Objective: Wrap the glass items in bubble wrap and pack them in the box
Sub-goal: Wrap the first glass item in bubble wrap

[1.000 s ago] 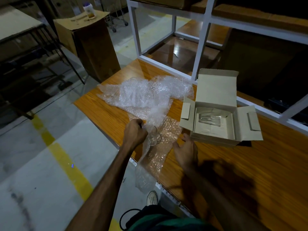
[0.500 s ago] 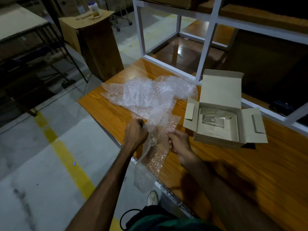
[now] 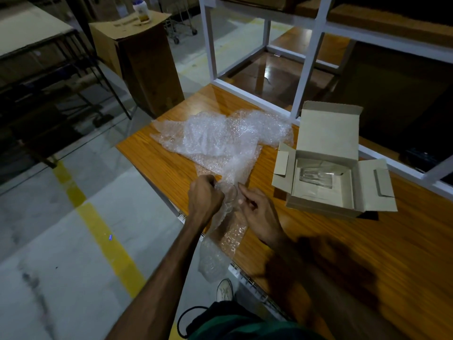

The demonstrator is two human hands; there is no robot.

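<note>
A long sheet of bubble wrap [image 3: 220, 138] lies across the wooden table [image 3: 343, 241] and hangs over its near edge. My left hand [image 3: 204, 197] grips a clear glass [image 3: 231, 196] through the wrap at the table's edge. My right hand [image 3: 259, 212] pinches the bubble wrap just right of the glass, thumb and finger closed on the film. An open cardboard box [image 3: 328, 165] stands to the right, with a clear glass item [image 3: 316, 176] lying inside it.
A white metal shelf frame [image 3: 308, 69] rises at the table's back edge. A tall cardboard carton [image 3: 142, 62] with a jar [image 3: 141, 11] on top stands on the floor to the left. A yellow line [image 3: 98, 229] runs along the floor.
My right hand has moved left from the table beside the box and taken hold of the bubble wrap next to the glass. My left hand has kept its grip.
</note>
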